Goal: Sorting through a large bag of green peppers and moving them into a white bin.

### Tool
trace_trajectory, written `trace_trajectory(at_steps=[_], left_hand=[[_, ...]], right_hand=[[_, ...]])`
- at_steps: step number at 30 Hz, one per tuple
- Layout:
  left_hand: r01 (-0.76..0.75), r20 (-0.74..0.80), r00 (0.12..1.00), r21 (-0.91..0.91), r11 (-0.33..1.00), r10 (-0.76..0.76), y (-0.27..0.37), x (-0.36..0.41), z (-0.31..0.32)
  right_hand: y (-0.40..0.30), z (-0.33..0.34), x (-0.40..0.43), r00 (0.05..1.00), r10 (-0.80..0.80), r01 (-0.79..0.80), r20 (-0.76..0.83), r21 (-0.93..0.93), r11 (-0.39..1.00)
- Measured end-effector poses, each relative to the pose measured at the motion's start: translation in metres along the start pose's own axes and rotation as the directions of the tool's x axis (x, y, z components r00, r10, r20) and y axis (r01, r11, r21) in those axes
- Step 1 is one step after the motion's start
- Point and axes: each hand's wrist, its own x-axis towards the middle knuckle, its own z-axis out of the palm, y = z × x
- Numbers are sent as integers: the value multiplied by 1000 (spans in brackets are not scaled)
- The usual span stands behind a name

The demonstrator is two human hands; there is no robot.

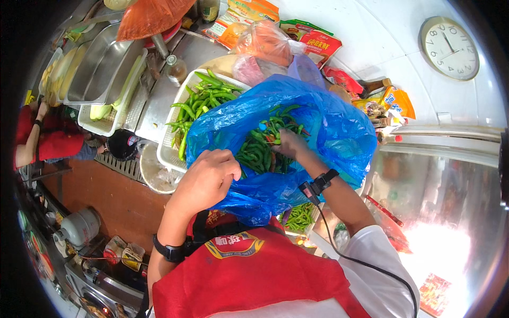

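Note:
A large blue plastic bag (334, 115) lies spread wide before me, holding many green chili peppers (254, 153) and a few reddish ones. Inside it, my right hand (292, 144) reaches down among the peppers; it is blurred, and its fingertips are partly hidden. My left hand (208, 181) is at the bag's near left edge, with bent fingers; whether it pinches the plastic cannot be made out. To the left of the bag stands a white plastic basket (162, 149) of longer, brighter green peppers (212, 95). A second basket of thin green peppers (299, 218) shows below the bag.
Seasoning packets (320, 45), a clear bag of orange contents (264, 41) and a glass jar (176, 69) stand behind. A steel pan (107, 63) lies at the upper left. A whitish bucket (155, 169) is beside the counter. Another person's arm (33, 137) shows at far left.

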Motion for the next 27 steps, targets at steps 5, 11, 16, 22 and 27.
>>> trace_trajectory(at_steps=[5,11,16,22,27], left_hand=[[1,-3,1000,-3,1000,-1,1,-1,0],[-5,-6,1000,-18,1000,5,-1,-3,1],[-6,-14,1000,-13,1000,6,-5,-6,0],[4,8,1000,-30,1000,-4,-4,-3,2],[-22,8,1000,-34,999,22,-1,1,4]], right_hand=[[-4,15,-3,969,86,-104,-233,-66,992],[-14,0,2,978,195,-194,79,-19,981],[19,-30,5,977,213,-205,26,414,887],[-4,-33,14,987,141,-80,-72,543,836],[-27,16,43,997,57,-57,-51,0,998]])
